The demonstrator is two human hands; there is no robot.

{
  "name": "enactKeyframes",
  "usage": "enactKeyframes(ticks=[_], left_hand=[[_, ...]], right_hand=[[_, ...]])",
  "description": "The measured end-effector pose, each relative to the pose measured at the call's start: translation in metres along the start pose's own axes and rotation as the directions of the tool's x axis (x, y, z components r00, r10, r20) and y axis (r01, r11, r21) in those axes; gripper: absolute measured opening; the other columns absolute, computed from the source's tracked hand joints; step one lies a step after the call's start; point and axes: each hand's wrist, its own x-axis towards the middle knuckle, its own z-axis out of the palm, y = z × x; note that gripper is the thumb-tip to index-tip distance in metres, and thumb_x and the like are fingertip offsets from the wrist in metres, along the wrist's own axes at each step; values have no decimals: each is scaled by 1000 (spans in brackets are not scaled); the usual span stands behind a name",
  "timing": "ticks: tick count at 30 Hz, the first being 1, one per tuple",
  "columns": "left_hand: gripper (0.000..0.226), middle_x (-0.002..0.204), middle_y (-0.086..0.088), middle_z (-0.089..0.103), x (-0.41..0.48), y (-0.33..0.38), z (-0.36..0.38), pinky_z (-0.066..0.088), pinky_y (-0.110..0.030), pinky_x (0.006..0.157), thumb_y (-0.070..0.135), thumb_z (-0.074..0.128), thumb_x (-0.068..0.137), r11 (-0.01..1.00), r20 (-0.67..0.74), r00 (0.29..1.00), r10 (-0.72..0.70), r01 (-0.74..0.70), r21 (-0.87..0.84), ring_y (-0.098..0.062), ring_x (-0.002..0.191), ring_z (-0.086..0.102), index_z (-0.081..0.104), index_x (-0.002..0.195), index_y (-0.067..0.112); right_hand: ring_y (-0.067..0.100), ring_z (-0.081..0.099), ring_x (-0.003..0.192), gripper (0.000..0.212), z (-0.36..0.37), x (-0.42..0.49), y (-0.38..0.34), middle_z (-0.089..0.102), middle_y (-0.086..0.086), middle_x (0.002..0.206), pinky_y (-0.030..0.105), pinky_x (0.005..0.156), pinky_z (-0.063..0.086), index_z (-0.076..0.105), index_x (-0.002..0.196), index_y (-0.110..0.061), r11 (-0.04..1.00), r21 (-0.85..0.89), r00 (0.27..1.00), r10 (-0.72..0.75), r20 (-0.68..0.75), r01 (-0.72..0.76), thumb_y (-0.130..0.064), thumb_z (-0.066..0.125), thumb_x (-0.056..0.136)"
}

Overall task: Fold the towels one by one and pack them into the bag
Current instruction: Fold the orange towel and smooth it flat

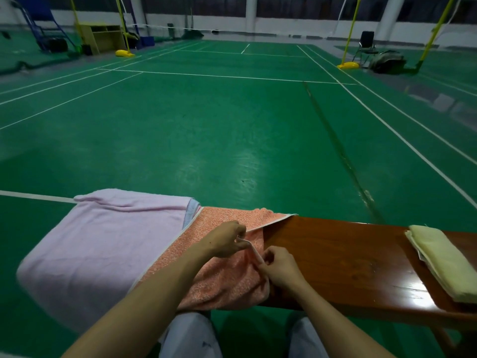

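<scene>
Both hands are closed on the orange towel. The left hand pinches its white-trimmed edge between thumb and curled fingers, lifting a short stretch of hem. The right hand, just beside it, has its fingers curled tight on the same hem a little nearer the person. The hem runs taut between the two. The towel lies partly spread over the left part of a glossy brown wooden bench, its near side hanging off the front edge above the person's knees. To its left a pink towel is spread flat, with the orange one overlapping its right edge and a strip of pale blue cloth showing between them at the far side. Well apart, at the bench's right end, a folded yellow towel lies on the wood. Around the bench stretches the green court floor with white lines. Far off stand yellow net posts, a wooden cabinet, and a black chair beside a dark bag.
</scene>
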Motion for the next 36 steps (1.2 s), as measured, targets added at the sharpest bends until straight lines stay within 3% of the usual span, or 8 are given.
enactKeyframes(ticks=[3,9,15,23,27,33,36], left_hand=[[26,93,1,52,-7,-10,-5,42,-30,71,39,64,89,1000,16,1000,-6,6,-7,-15,83,48,48,80,22],[28,93,0,55,-21,-29,-11,44,-27,71,44,66,86,998,-5,998,-65,65,-17,-16,85,52,52,79,21],[25,98,-3,57,-41,-58,-24,51,-35,81,44,66,87,988,13,990,-138,139,-63,-19,88,55,55,80,22],[22,90,5,53,-62,-84,-29,43,-16,69,40,66,87,979,-22,983,-184,181,-94,-3,76,50,56,78,23],[18,89,7,52,-63,-88,-29,37,-11,66,34,65,89,974,-38,978,-205,200,-102,-4,78,49,56,77,24],[20,90,3,57,-68,-100,-37,45,-19,74,28,65,90,968,-71,971,-230,220,-120,-12,83,54,56,72,27],[13,92,0,60,-70,-105,-39,52,-28,78,21,66,88,964,-107,964,-244,230,-134,-16,85,57,63,77,17]], right_hand=[[12,65,72,8,-6,1,0,68,-2,85,23,56,49,66,84,-16,994,88,998,63,-15,-61,-21,69,90],[12,64,83,7,-1,10,-8,68,0,92,22,60,49,65,90,-15,988,133,997,68,48,-74,-21,65,93],[15,67,76,9,3,15,-20,67,12,100,22,57,50,62,99,-8,919,384,984,24,178,-92,-14,65,93],[6,63,62,16,2,16,-27,65,7,86,21,52,47,50,97,-10,941,338,955,-76,285,-26,-21,62,95],[5,62,61,18,1,19,-31,63,6,88,17,49,45,46,98,-11,951,309,947,-73,313,-29,-23,60,96],[8,61,63,20,-6,29,-26,60,8,90,19,50,46,44,98,-11,948,319,932,-102,348,-15,-19,62,95],[6,56,62,17,-5,32,-26,57,6,86,18,49,43,43,95,-12,945,327,936,-134,325,22,-15,60,96]])
